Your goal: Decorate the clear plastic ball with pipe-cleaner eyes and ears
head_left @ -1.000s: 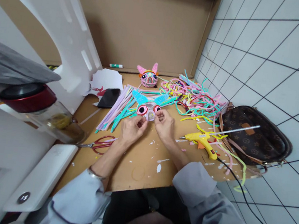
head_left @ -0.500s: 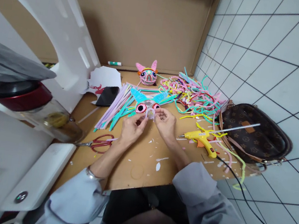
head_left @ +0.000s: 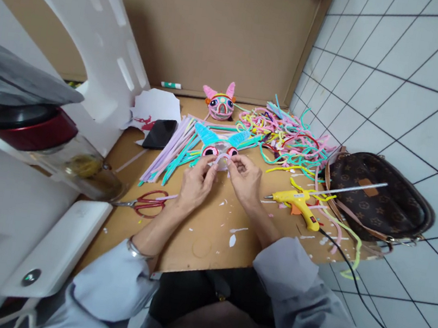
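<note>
Between my fingertips a short pale lilac pipe cleaner is bent into an arch. My left hand pinches its left end, and my right hand pinches the right end. Just behind the arch is a mask-like animal face with blue ears and round pink-and-black eyes; the fingers partly cover it. Whether the arch touches the face I cannot tell. Straight lilac and turquoise pipe cleaners lie under and to the left of the face.
A finished-looking pink-eared head stands at the back beside tangled pipe cleaners. On the right are a yellow glue gun with a cord and a brown bag. Red-handled scissors, a phone and a glass bottle are left.
The lilac arch has moved slightly up and now sits higher in front of the face, with both hands still pinching it. The camera view has shifted a little.
</note>
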Tool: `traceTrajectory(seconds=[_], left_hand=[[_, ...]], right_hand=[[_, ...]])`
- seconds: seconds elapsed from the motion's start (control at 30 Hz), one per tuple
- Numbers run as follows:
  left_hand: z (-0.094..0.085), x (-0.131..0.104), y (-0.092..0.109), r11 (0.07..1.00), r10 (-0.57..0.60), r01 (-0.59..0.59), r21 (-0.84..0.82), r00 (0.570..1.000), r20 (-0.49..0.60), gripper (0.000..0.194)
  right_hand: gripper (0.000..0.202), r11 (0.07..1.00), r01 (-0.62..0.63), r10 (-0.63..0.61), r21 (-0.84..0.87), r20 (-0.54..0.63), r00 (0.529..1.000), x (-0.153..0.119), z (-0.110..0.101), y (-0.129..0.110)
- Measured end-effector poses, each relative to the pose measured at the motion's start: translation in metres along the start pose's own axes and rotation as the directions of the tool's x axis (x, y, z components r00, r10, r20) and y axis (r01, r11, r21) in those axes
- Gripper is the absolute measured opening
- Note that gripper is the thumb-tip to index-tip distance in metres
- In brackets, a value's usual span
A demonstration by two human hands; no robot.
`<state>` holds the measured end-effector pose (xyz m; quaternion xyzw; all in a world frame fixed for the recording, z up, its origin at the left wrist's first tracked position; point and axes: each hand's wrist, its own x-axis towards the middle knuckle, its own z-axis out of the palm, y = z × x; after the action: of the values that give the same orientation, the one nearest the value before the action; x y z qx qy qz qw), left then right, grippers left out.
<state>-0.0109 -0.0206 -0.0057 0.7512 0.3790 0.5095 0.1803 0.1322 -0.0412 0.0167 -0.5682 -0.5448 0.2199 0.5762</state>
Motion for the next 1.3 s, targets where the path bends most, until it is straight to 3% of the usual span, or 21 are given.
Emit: traceTrajectory(seconds=[0.27, 0.53, 1.3], left_hand=[[-0.0028, 0.0043, 0.0016, 0.985, 0.139, -0.137, 0.104, 0.990, -0.013, 0.019], [-0.0018, 0.0049, 0.0059, 0.995, 0.030, -0.034, 0.098, 0.998, 0.049, 0.022], [0.0031, 0.0004, 0.0030, 0.972, -0.090, 0.038, 0.233, 0.972, 0.219, 0.036]], right_hand=[[0.017, 0.999, 0.009, -0.009, 0.045, 0.003, 1.000, 0.0008, 0.0020, 0.0052], [0.019, 0.994, 0.074, -0.074, 0.077, 0.003, 0.997, 0.0014, 0.0023, 0.0072], [0.017, 0.985, 0.172, -0.172, -0.019, 0.001, 0.985, -0.0006, -0.0001, 0.0063]])
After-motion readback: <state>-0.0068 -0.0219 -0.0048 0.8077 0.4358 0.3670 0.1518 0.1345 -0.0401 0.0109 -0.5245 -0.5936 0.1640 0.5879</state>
